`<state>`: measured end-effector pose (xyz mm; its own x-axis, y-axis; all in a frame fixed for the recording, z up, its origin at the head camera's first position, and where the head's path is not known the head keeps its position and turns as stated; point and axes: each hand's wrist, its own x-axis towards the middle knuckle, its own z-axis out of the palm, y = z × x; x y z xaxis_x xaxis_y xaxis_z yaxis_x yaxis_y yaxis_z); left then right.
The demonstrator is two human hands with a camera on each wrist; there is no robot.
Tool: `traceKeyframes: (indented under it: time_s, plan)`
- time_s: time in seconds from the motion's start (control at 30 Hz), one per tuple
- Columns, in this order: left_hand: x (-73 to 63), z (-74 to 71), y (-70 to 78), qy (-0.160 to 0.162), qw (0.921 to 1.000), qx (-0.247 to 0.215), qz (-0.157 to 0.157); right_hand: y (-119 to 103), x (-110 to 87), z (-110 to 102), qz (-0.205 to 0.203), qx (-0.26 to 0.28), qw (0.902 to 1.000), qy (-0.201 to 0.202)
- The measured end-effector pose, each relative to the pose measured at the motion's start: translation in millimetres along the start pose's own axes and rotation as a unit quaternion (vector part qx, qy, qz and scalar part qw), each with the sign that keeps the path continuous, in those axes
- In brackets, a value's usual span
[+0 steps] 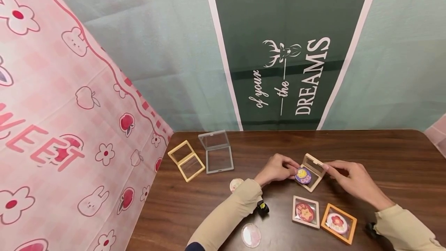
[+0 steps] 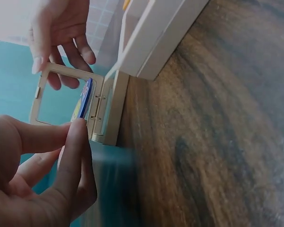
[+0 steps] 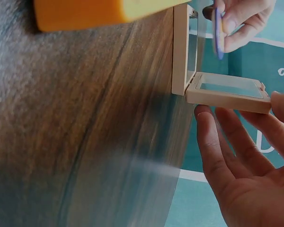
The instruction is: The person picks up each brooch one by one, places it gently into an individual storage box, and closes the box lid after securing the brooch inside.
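Between thumb and fingers, my left hand [image 1: 278, 169] pinches a round badge [image 1: 303, 175], purple with a yellow figure. The badge is held over the lower half of an open beige display case [image 1: 312, 183]. My right hand [image 1: 355, 181] grips the case's raised lid at its edge, thumb on one side. In the right wrist view, fingers of the right hand [image 3: 246, 165] lie along the lid [image 3: 232, 90], while the badge [image 3: 219, 33] hangs edge-on in the left hand. The left wrist view shows the badge [image 2: 85, 99] close to the case's hinge [image 2: 98, 106].
Nearer me lie a closed pale case [image 1: 306, 222] with a red badge and an orange case [image 1: 353, 232] with a flower badge. Open yellow [image 1: 179, 162] and grey [image 1: 208, 160] cases stand at the left. Two round badges, one pale [image 1: 235, 181] and one pinkish [image 1: 251, 235], lie near the left arm.
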<state>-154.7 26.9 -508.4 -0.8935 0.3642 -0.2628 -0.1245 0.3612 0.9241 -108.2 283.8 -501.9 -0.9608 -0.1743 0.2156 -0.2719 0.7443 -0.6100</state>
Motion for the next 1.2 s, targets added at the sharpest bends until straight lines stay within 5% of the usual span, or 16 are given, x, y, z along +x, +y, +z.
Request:
traceKeyframes:
  time_s: [0.43, 1.2]
  plan:
    - [7.0, 13.5, -3.9, 0.05, 0.9941, 0.096, 0.002, 1.6, -2.4, 0.4, -0.009, 0.0, 0.9999, 0.005]
    - [14.6, 17.2, 0.4, 0.09, 0.987, 0.127, -0.041, 1.2, -2.0, 0.7, -0.011, 0.004, 0.9999, -0.005]
